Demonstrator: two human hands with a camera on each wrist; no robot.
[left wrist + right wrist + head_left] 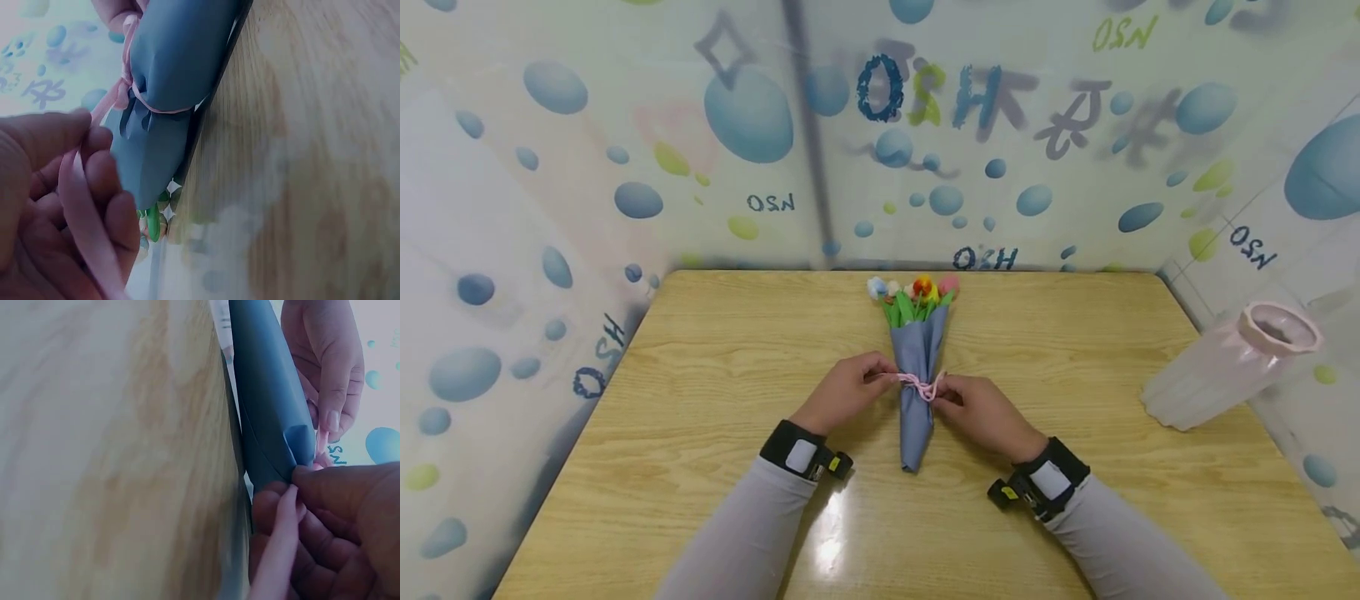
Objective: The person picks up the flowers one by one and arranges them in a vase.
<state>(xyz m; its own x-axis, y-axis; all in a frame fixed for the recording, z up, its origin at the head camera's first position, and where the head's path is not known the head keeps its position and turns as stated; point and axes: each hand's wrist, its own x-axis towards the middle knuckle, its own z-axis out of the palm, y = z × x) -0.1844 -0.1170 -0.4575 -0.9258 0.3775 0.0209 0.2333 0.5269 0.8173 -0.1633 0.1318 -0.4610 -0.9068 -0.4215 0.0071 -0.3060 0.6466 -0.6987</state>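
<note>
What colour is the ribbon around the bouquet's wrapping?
The ribbon is pink, showing best in the left wrist view.

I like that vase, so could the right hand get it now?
Probably yes: nothing seems to stand between the right hand and the vase, though that hand is pinching the ribbon and must let go first.

blocked in the middle, open on both flanks

between the left fingers (874, 363) and right fingers (953, 385), the wrapped bouquet (913, 346) and its pink ribbon (920, 385) fill the gap. bare bench (730, 367) gives passage outward of the left fingers. a vase (1213, 371) stands in the way well out beyond the right fingers, with open bench in between.
</note>
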